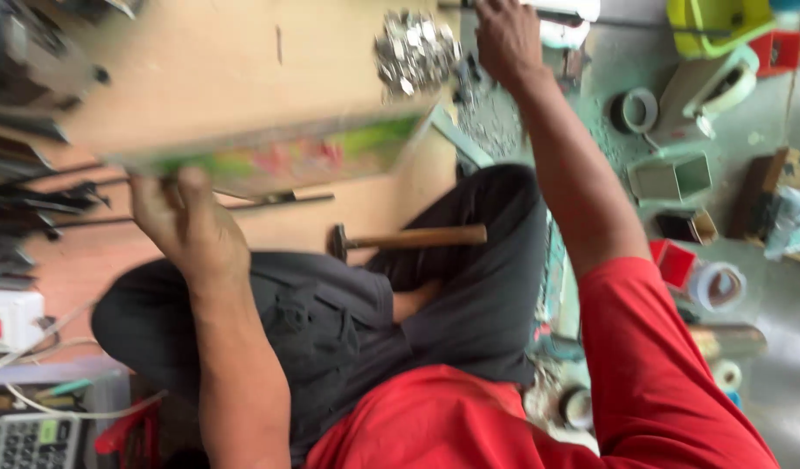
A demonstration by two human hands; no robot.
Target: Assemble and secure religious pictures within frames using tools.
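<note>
The picture is blurred by motion, so edges smear and small things are hard to read. The left hand has its grip closed on the near edge of a wide flat board, fingers curled under it and hidden; the thumb lies on top. The board's plain tan face fills the upper left, and its near edge shows a smeared strip of green and pink colour. Its long axis runs from the left hand up and across toward the right hand, the far end a little higher; its upper side is cut off by the frame.

The right hand is at the board's far corner, partly cut off at the top; whether its fingers are clamped on anything I cannot tell. Just beside that corner sits a heap of small shiny metal pieces, too blurred to name.

Below the board a hammer lies with its wooden handle pointing away from the left hand, head toward it, against the person's dark trousers. Right of the board, on the grey floor, stand tape rolls and a small open box. Left of the board are dark rods, indistinct.
</note>
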